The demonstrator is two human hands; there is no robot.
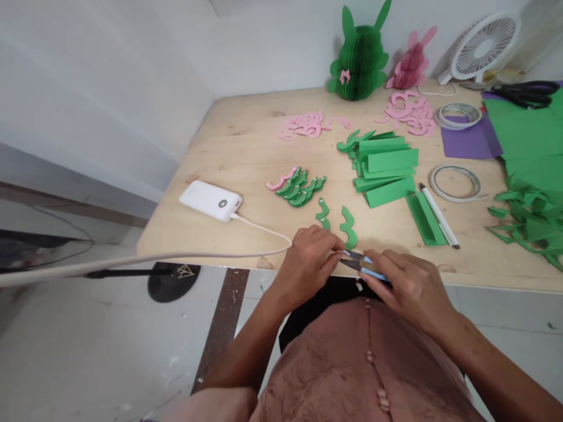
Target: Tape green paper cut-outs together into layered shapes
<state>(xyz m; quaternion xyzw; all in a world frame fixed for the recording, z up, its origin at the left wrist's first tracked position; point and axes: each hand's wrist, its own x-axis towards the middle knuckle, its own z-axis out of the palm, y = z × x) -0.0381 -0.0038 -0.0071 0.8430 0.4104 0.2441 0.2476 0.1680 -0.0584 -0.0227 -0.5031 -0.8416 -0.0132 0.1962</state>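
Observation:
At the table's front edge, my right hand (407,281) is closed around small blue-handled snips (368,266). Their two dark blades are parted and point left toward my left hand (310,258). The fingertips of that hand are pinched together just by the blade tips. A tiny pale bit shows there, too small to name. Just beyond my hands lie two wavy green paper cutouts, one a plain cutout (348,227) and the other a cutout with small white patches (323,212). Farther back sits an overlapping pile of similar green cutouts (301,190) with a pink one at its left.
Folded green paper strips (391,161), a white marker (440,217) and tape rolls (455,183) lie to the right, beside green scraps (532,217). A power bank (211,200) trails a white cable leftward. Paper rabbits (359,64), a fan (484,50) and black-handled scissors (525,92) stand or lie behind.

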